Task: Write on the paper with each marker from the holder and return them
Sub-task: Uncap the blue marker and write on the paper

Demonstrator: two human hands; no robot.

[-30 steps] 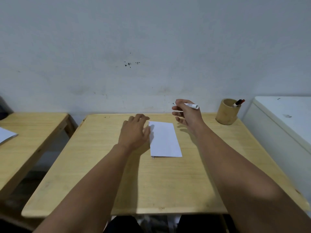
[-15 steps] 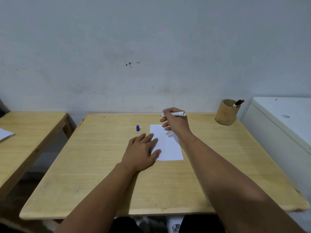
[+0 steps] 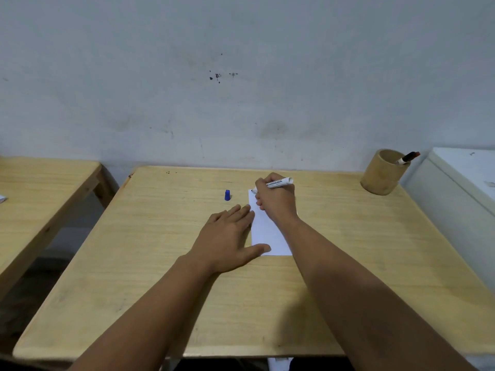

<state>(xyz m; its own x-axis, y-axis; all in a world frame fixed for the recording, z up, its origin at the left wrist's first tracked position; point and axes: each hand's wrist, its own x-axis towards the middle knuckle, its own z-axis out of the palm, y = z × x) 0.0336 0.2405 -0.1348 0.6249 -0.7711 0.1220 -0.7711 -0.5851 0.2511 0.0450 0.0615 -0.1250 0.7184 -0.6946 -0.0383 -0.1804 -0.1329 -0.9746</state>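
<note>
**First marker uncapped and at the paper; a second one waits in the holder**

Pale, scuffed wall runs behind the wooden table [image 3: 160, 263] you are working at, with a second table off at 9 o'clock and a white cabinet at 3 o'clock.

Your right hand [image 3: 277, 203] is closed around a white-barrelled marker [image 3: 280, 182], held in a writing grip with the tip pointing left and down toward the far left corner of the paper [image 3: 267, 234]. Whether the tip actually touches the sheet cannot be told from here. No ink marks show on the visible part of the paper, though your right hand covers its far end.

Your left hand [image 3: 227, 242] lies flat with fingers spread, holding nothing; its fingertips and thumb rest on the paper's left edge, pinning it in place.

A blue cap [image 3: 227, 195] stands on the table at about 10 o'clock from the paper, just apart from it, so uncapping looks done.

At 2 o'clock, near the far right corner, the bamboo holder [image 3: 383, 174] has one more marker [image 3: 407, 158] leaning out of it, with a dark and reddish end.

By my reading, you are early: the first marker is out, opened and about to write. Left to do: make the mark, recap with the blue cap, return it to the holder, then repeat all of that with the marker in the holder.
</note>
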